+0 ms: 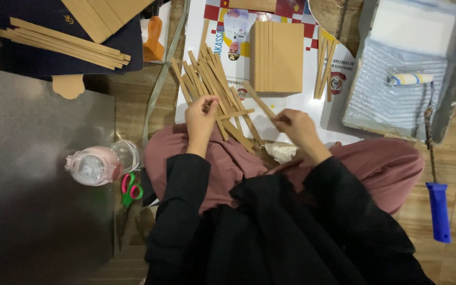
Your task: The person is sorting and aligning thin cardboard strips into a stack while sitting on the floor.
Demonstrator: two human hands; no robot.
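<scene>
A grey metal sheet (32,174) is lying at far left, with a pink bottle (97,165) on its right edge and scissors (130,189) with pink and green handles just beside it. Above, long strips (59,43) are resting on a dark cloth (38,63).

The left hand (200,117) is being held over the lap, fingers pinched together on the near end of a thin brown strip (234,113); that strip is running roughly level, out to the right from the fingertips, and is crossing a fan of loose strips (207,79) spread on the printed white sheet (302,105).

The right hand (296,125) is being held just right of it, fingers closed on the lower end of a second strip (258,99), whose long axis is slanting up and to the left, away from the hand. The free ends of the two held strips are lying near each other between the hands; whether they are touching cannot be told. Each hand is nearer its own strip.

A stack of brown boards (278,57) is sitting beyond the hands, well apart from them, with a few more sticks (325,68) to its right. A paint tray (397,89) with a roller (410,79) is lying further right, and a blue handle (439,211) is lying on the floor at far right. A crumpled white wad (282,152) is resting on the lap below the right hand.
</scene>
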